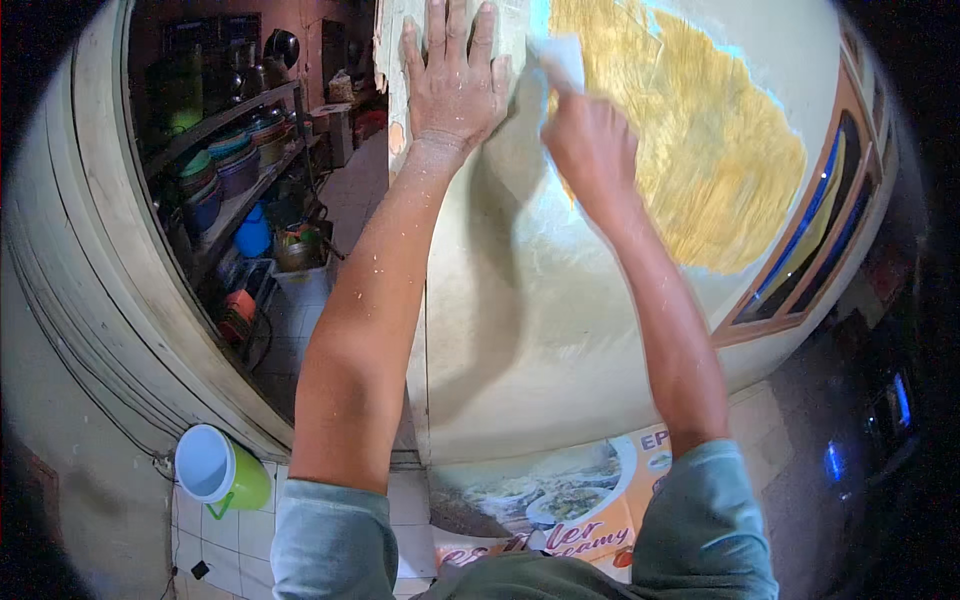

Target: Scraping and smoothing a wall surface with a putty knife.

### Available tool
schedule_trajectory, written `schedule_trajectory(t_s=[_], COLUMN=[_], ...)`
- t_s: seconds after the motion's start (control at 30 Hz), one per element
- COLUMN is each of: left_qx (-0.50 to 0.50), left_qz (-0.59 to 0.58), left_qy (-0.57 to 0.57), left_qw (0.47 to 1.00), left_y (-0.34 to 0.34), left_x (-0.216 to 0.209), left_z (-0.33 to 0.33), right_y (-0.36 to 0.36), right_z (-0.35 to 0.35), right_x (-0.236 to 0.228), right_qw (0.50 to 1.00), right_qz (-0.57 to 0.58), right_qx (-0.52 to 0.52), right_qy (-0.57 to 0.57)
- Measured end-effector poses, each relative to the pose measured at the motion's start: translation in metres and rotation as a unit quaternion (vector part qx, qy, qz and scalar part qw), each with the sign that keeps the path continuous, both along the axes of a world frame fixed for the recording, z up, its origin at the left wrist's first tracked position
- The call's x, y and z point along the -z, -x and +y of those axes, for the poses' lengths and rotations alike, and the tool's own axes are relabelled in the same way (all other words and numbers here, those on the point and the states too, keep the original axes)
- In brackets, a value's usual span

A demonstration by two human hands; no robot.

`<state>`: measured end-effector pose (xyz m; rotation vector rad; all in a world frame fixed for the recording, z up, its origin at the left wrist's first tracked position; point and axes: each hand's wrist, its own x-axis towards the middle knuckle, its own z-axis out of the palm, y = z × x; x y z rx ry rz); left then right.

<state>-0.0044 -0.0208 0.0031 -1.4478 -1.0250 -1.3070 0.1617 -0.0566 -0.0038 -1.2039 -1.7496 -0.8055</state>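
My left hand (452, 95) lies flat with fingers spread on the cream-painted panel (540, 340), near its chipped left edge. Pale flecks dot this hand and forearm. Closed in a fist, my right hand (595, 150) grips a scraper (567, 62) with a pale, broad blade, somewhat blurred. The blade lies at the left border of a large bare wood patch (690, 150), where the paint is gone and a light-blue layer rims the edge. My right fingers cover most of the handle.
A glazed opening with a brown frame (730, 338) is at the right of the panel. Left, a doorway shows shelves (225, 222) with stacked basins. A green bucket (250, 480) stands on the tiles. A printed banner (480, 497) lies below the panel; cables (95, 375) run along the left wall.
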Motion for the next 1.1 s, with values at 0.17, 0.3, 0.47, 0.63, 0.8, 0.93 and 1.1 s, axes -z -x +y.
schedule_trajectory(t_s=[0.17,0.3,0.47,0.63,0.8,0.93,1.1], left_qx=[-0.032,-0.043,-0.042,-0.049,-0.047,-0.032,-0.045], left_qz=[0.002,0.002,0.010,0.016,0.001,0.027,0.013], left_qy=[-0.014,-0.023,-0.031,-0.043,-0.010,-0.128,-0.054], left_qw=[0.999,0.999,0.999,0.998,0.999,0.991,0.997], left_y=[-0.005,-0.005,0.002,0.000,-0.011,0.005,-0.009], left_x=[0.000,-0.001,-0.001,0.001,-0.003,0.001,0.000], left_z=[0.003,-0.001,0.006,0.006,0.001,0.029,0.012], right_y=[-0.003,-0.010,-0.011,-0.005,0.006,0.004,-0.026], right_z=[-0.025,-0.038,-0.017,0.001,-0.002,0.010,0.003], right_x=[0.024,0.000,0.066,0.085,-0.035,0.028,0.163], right_qw=[0.996,0.993,0.996,0.996,0.998,0.997,0.998], right_qz=[0.016,-0.019,0.013,0.048,0.042,0.056,0.048], right_qx=[0.013,-0.007,0.007,-0.013,-0.037,-0.037,-0.031], right_qy=[0.083,0.117,0.085,0.071,-0.038,-0.024,0.034])
